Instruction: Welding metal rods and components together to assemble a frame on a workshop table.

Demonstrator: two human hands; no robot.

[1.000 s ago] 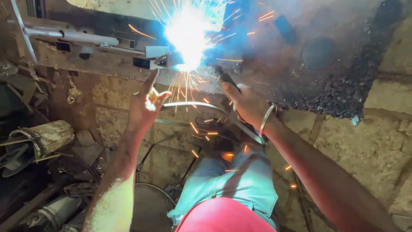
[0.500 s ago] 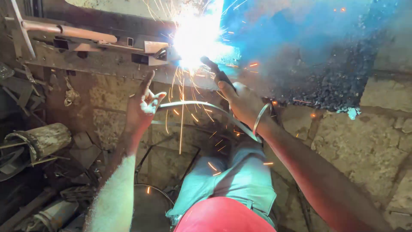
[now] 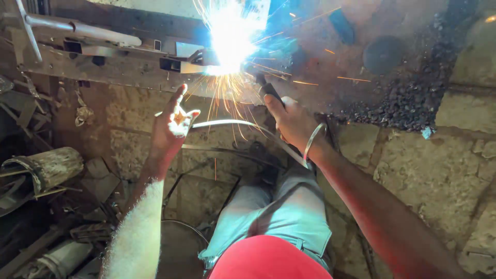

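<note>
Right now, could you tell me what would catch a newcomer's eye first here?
The white-blue arc blazes at top centre, throwing orange sparks down over the metal frame. Just below it, the right hand grips a dark holder. The left hand is raised open beside the sparks.

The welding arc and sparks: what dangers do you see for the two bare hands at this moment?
1. Sparks fall from the arc toward the open, bare left hand raised just below it; burns seem likely.
2. The right hand grips the electrode holder without a glove, close to the arc, so heat and glare may injure skin.
3. Sparks also drop toward the trousers, which could scorch.
</note>
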